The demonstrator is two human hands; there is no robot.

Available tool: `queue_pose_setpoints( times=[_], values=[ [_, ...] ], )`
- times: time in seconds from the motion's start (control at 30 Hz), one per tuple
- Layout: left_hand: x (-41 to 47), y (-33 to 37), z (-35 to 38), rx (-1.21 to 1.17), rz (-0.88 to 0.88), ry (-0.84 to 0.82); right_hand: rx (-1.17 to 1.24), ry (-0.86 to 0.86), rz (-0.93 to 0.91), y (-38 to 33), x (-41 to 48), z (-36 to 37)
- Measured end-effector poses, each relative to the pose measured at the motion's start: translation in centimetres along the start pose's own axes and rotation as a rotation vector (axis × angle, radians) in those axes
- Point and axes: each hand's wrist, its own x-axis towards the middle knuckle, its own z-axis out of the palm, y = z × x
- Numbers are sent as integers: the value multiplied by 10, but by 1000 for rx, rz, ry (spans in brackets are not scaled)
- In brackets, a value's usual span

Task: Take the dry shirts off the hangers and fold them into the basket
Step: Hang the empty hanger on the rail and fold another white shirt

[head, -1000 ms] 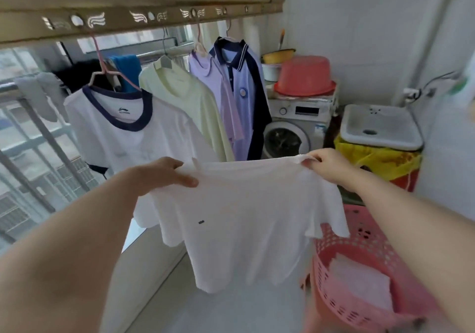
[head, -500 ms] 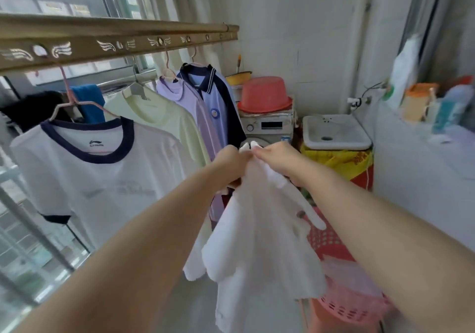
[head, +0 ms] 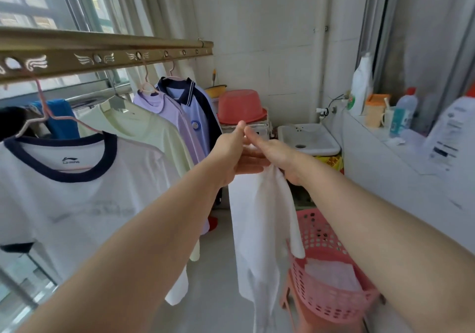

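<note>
Fold step in hand: white shirt [head: 257, 230] off its hanger, doubled lengthwise.
Hung shirts [head: 77, 191] crowd the rail left of the fingers. The white shirt hangs straight below them. The basket [head: 329, 304] sits low and to the right, with one folded piece inside. Right hand [head: 280, 158] is clamped on the shirt's top edge. Left hand [head: 228, 152] fingers [head: 250, 164] lie straight, grip unreadable. Next, probably: halve it crosswise, then lower it into the basket.

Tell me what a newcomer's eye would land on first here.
First, the two bare arms reaching to mid-frame, where the left hand and right hand meet and a white shirt hangs down from them. Next, the navy-collared shirt heading a row on hangers at left under the gold rail, and the pink basket at lower right.
</note>
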Motion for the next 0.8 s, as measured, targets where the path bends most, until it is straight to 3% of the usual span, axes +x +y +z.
queue_pose_setpoints(
  times=[0.07, 0.13, 0.33, 0.37, 0.47, 0.53, 0.67, 0.8],
  values=[
    [-2, 5, -2, -5, 8, -75, 24, -46, -34, 7, -3, -6],
    [1, 5, -4, 193, 86, -84, 77, -84, -85, 12, -3, -8],
    [9, -4, -5, 700, 518, 149, 97, -118, -130, 11, -7, -23],
    [11, -2, -7, 733, 518, 110, 78, -167, -130, 12, -11, -27],
    [13, 4, -23, 697, 264, -248, 50, -298, -114, 13, -22, -34],
    [12, 4, -26, 790, 160, -333, 65, -249, -79, 13, -26, -37],
    [17, 1, -11, 862, 363, -148, -388, 24, -78, 33, -31, -45],
    [27, 3, -4, 814, 449, -92, -686, 97, 142, 76, -42, -60]
  ],
)
